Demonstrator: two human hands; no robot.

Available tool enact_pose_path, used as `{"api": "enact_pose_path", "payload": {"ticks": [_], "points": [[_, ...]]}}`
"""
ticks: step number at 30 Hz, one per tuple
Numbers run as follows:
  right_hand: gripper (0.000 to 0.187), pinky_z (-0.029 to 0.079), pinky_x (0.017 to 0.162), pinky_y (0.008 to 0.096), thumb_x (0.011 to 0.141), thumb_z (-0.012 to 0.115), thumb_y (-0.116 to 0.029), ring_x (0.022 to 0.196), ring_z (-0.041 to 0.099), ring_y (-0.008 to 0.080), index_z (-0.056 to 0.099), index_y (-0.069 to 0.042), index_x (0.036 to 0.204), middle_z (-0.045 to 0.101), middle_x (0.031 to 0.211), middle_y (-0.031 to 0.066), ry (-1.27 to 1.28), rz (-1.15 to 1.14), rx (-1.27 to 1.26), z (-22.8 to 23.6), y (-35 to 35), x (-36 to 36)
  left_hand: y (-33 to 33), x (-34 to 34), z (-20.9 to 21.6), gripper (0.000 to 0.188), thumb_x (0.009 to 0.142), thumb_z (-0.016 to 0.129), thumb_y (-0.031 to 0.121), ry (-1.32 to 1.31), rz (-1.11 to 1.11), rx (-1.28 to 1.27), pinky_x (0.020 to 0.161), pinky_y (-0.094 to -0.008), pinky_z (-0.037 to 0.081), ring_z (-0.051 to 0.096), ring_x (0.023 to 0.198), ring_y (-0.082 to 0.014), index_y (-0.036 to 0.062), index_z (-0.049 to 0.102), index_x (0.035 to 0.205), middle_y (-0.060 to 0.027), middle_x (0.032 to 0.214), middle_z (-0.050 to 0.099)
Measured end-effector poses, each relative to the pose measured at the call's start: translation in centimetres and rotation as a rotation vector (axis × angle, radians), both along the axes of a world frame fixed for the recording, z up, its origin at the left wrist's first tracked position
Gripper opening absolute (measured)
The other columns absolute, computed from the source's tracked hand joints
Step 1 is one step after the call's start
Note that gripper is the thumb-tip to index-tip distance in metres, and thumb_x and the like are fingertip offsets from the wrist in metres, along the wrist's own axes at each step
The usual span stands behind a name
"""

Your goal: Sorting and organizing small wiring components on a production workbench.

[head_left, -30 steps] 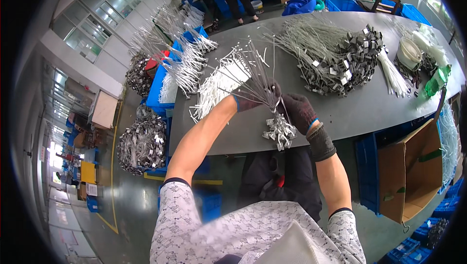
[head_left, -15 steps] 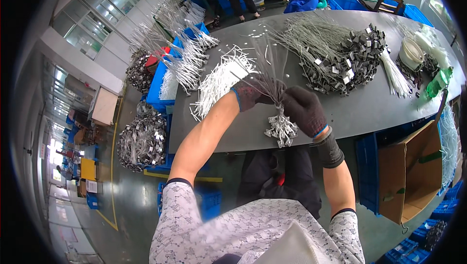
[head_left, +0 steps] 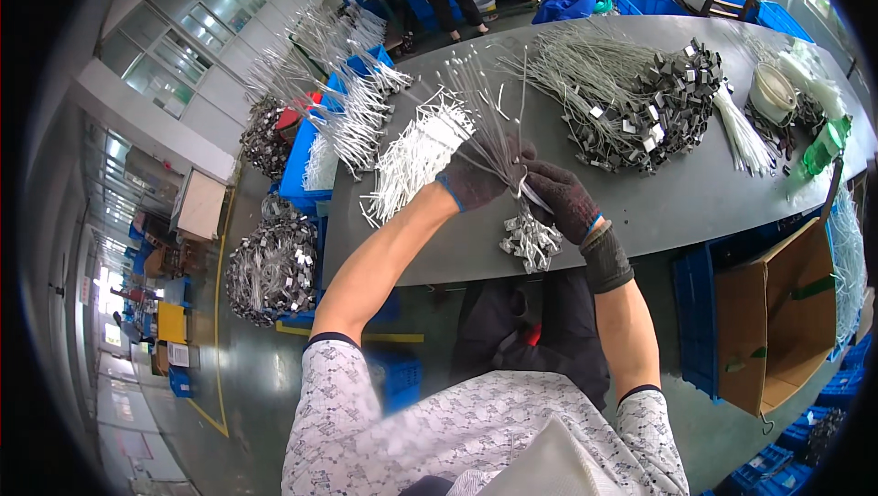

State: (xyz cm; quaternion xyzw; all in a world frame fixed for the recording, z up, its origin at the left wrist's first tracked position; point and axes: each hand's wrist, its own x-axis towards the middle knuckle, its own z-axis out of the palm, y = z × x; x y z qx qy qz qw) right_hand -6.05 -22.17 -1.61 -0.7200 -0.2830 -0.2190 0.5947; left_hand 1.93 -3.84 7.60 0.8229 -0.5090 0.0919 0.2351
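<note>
Above the table's near edge, a bundle of thin grey cables (head_left: 532, 242) hangs with its small pale, clip-like heads down. The loose cable ends fan upward. My left hand (head_left: 477, 178), in a dark knit glove, is closed round the bundle's left side above the heads. My right hand (head_left: 562, 198), gloved the same way, pinches at the bundle's right side. A thin whitish strip (head_left: 523, 183) loops round the cables between the hands. Some fingertips are hidden behind the cables.
On the grey table (head_left: 430, 256), a pile of short white sticks (head_left: 416, 162) lies left of my hands. A large heap of cables with dark heads (head_left: 654, 112) is at the right, beside a white bundle (head_left: 745, 135) and a green bottle (head_left: 826, 147). An open cardboard box (head_left: 777, 322) stands right.
My right hand has shifted slightly left and up against the bundle. The upper cable ends now spread differently and lean more to the left. The whitish loop shows more plainly.
</note>
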Motion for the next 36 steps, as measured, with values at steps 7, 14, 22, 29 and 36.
{"api": "enact_pose_path", "payload": {"ticks": [7,14,22,29,36], "points": [[0.019,0.049,0.063,0.0238,0.097,0.058,-0.010,0.075,0.060,0.0085,0.067,0.000,0.109,0.066,0.094,0.0047,0.570,0.044,0.162,3.5,0.9,-1.0,1.6,-0.5,-2.3,0.016,0.091,0.061,0.020,-0.211,0.155,0.168,0.071,-0.0470,0.049,0.063,0.082,-0.0370,0.0059,0.069,0.091,-0.0155,0.087,0.067],[0.011,0.049,0.067,0.0294,0.086,0.061,-0.008,0.072,0.059,0.0119,0.067,0.002,0.088,0.064,0.077,0.0090,0.372,-0.463,0.143,-0.7,0.4,-1.5,2.0,-6.3,-4.5,0.032,0.102,0.061,0.029,0.821,0.370,-0.681,0.063,-0.0278,0.042,0.052,0.067,-0.0083,0.0044,0.065,0.082,-0.0013,0.073,0.061],[0.014,0.054,0.072,0.0441,0.088,0.067,-0.022,0.085,0.068,0.0391,0.069,-0.011,0.095,0.070,0.091,0.0181,0.385,-0.631,0.052,-1.8,1.2,-1.0,-0.1,-7.8,-4.5,0.023,0.096,0.068,0.021,0.635,0.278,-0.699,0.079,-0.0294,0.053,0.066,0.085,-0.0143,-0.0014,0.065,0.102,-0.0063,0.090,0.070],[0.032,0.050,0.062,0.0277,0.099,0.061,-0.025,0.079,0.064,0.0124,0.062,-0.005,0.124,0.067,0.093,0.0075,0.519,-0.474,0.288,-3.3,3.2,-5.4,-4.7,-4.5,-5.6,0.023,0.094,0.070,0.029,0.874,0.558,-1.127,0.046,-0.0252,0.038,0.048,0.051,-0.0076,0.0065,0.069,0.088,0.0014,0.064,0.055],[0.026,0.045,0.056,0.0260,0.098,0.061,-0.022,0.070,0.057,0.0098,0.069,-0.002,0.113,0.066,0.083,0.0036,0.681,-0.758,0.221,-19.1,-9.7,-17.3,5.8,-2.1,3.6,0.045,0.099,0.060,0.051,1.304,0.115,-1.202,0.042,-0.0263,0.023,0.029,0.042,-0.0067,0.0073,0.068,0.091,0.0071,0.055,0.038]]}}
